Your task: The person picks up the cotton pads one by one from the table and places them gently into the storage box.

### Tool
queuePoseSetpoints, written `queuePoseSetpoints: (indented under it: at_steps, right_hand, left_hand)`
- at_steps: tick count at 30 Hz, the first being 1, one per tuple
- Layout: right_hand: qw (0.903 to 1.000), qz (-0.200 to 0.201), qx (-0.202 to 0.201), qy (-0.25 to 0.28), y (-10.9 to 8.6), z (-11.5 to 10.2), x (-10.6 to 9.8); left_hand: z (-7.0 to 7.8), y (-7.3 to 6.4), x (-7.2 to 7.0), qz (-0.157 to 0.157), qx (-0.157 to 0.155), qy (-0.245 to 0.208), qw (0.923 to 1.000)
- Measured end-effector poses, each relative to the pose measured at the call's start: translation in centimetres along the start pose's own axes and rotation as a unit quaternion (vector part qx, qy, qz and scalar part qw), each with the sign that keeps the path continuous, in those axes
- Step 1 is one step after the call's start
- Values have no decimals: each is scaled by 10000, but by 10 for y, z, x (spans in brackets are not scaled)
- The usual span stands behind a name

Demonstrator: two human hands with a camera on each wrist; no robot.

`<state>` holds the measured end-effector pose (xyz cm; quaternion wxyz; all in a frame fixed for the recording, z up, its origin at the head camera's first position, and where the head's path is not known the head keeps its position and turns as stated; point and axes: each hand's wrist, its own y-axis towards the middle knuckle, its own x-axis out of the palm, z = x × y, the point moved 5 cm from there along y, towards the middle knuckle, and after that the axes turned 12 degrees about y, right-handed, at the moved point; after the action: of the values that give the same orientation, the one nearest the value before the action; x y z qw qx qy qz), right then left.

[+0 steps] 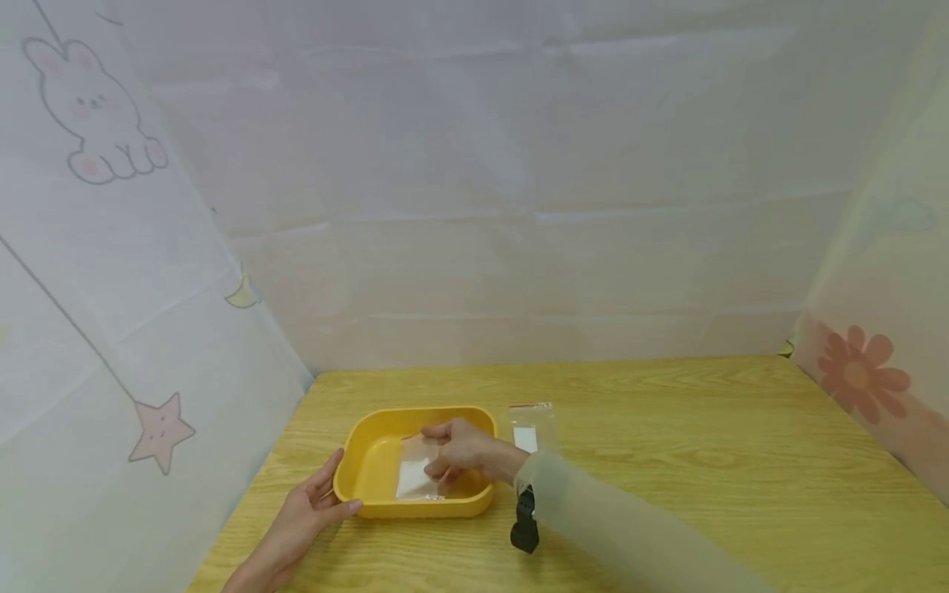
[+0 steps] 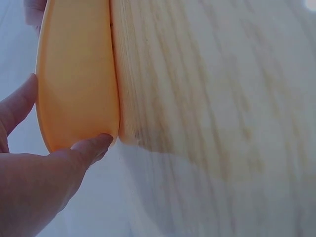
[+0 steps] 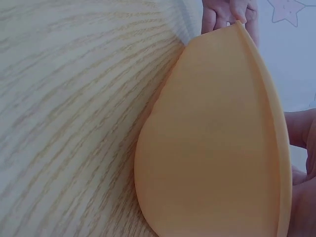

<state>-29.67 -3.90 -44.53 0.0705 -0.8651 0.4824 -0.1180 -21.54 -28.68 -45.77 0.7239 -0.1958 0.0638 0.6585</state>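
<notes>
A yellow plastic basin (image 1: 415,510) with rounded corners stands on the wooden table. My left hand (image 1: 307,511) holds its near left corner, thumb along the front wall and fingers at the left side. In the left wrist view, the thumb (image 2: 96,145) presses the outer wall. My right hand (image 1: 463,449) reaches over the right rim into the basin and grips the right side of a clear zip bag (image 1: 415,482) with a white piece in it; the fingers partly cover the bag. The right wrist view shows mostly the basin's outer wall (image 3: 212,133), with the bag hidden behind it.
Just right of the basin, a second clear zip bag (image 1: 544,420) with a white piece lies flat, partly behind the right forearm. A black strap (image 1: 525,523) hangs from the right sleeve. Printed cloth walls (image 1: 519,206) enclose the table (image 1: 704,445) at the back and sides.
</notes>
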Motion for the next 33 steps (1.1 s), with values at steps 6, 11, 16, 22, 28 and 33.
queuePoseSetpoints:
  at_steps: [6,11,16,22,28,33]
  right_hand:
    - [9992,82,-80,-375,-2,-1,1]
    - [9971,42,-174,-741,-6,-2,3]
    - [9908,128,-203,-1334,-12,-8,6]
    - [9799,338,-8,-1965,-18,-15,8]
    - [9716,175,32,-2361,-20,-18,8]
    - [9695,-115,42,-2447,-24,-21,8]
  left_hand:
    - [0,0,0,-10,-4,-17,10000]
    - [1,1,1,-27,-8,-56,10000]
    - [1,0,1,-39,-5,-87,10000]
    - [1,-1,1,-49,20,-103,9999]
    - [2,-1,1,-173,95,-152,9997]
    - [2,-2,1,-253,164,-115,9995]
